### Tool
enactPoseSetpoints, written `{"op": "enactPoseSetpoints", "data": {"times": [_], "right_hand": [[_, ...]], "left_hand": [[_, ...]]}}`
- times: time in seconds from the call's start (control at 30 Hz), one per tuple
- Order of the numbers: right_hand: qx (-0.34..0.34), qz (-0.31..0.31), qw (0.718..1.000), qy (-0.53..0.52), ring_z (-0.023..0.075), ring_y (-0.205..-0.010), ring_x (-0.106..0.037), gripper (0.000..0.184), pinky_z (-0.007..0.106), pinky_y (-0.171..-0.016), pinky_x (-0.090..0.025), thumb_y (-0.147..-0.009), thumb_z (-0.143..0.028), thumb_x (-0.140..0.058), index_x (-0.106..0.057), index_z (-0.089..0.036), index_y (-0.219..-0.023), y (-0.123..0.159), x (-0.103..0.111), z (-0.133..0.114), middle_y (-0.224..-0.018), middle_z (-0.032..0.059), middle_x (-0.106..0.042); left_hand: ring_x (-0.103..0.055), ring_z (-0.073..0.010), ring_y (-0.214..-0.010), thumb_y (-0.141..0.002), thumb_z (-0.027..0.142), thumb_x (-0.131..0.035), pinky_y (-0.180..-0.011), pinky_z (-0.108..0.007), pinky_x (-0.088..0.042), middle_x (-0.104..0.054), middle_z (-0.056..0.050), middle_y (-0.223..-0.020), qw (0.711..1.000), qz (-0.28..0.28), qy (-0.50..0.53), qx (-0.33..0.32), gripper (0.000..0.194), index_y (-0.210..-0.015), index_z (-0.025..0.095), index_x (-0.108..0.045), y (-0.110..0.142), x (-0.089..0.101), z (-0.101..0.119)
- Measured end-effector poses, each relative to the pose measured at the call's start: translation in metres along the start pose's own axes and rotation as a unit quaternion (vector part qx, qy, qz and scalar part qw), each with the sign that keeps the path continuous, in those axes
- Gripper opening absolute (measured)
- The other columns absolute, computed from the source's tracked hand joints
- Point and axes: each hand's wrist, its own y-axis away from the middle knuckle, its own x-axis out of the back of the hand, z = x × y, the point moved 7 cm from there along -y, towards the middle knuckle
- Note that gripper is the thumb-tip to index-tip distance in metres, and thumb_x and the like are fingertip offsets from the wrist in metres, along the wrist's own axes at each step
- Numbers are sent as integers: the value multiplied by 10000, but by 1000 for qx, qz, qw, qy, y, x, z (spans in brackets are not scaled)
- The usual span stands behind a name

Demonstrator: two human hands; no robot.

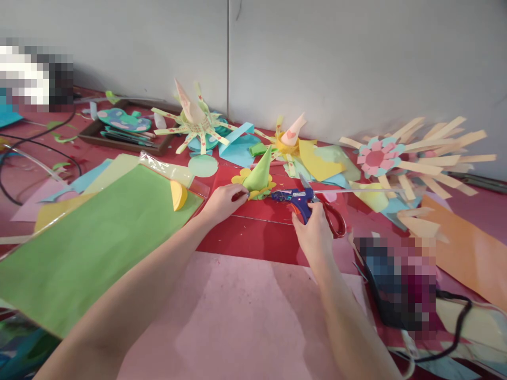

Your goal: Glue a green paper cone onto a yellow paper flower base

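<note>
The green cone point(260, 174) and yellow petals point(237, 182) look like smooth, matt paper. The blue glue gun point(300, 199) is hard, slightly shiny plastic; the scissors point(306, 182) have metal blades. Clear, glossy plastic — crinkled at its edge — covers matt green sheets point(106, 243). The brown tray point(125, 142) looks wooden.

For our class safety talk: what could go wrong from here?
The glue gun in the right hand points towards the left hand; if hot, its tip might burn those fingers. Stray glue could smear the nearby green cone. The red-handled scissors lie by the right hand and might nick it.
</note>
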Motion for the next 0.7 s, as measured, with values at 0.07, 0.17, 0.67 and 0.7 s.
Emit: {"op": "enactPoseSetpoints", "data": {"times": [0.07,0.17,0.67,0.7], "right_hand": [[-10,2,1000,-2,302,-991,-599,306,321,-622,-409,-737,-386,-553,-448,-221,-972,0,0,1,-1085,108,-630],[-33,10,999,-2,310,-977,-600,378,338,-646,-415,-702,-447,-591,-456,-218,-970,0,1,3,-1070,112,-637],[-196,115,973,-33,332,-1023,-577,389,443,-859,-426,-663,-445,-616,-480,-199,-931,-35,47,66,-1025,144,-615],[-200,122,971,-36,335,-1036,-571,384,447,-871,-423,-663,-439,-617,-481,-197,-929,-36,48,70,-1031,148,-612]], "left_hand": [[-622,-141,-755,-851,235,-505,-684,-246,-463,-692,-20,-839,1000,0,-2,-9,143,-810,186,-633,0,0,1],[-618,-141,-742,-888,252,-460,-665,-246,-457,-683,-25,-815,1000,-5,0,-19,210,-775,178,-622,0,-1,1],[-649,-167,-789,-929,218,-408,-639,-258,-498,-697,-52,-873,980,1,-155,-121,245,-884,167,-643,13,-5,32],[-655,-166,-792,-936,214,-395,-638,-260,-505,-702,-52,-886,976,-2,-169,-139,255,-904,166,-644,15,-8,37]]}}
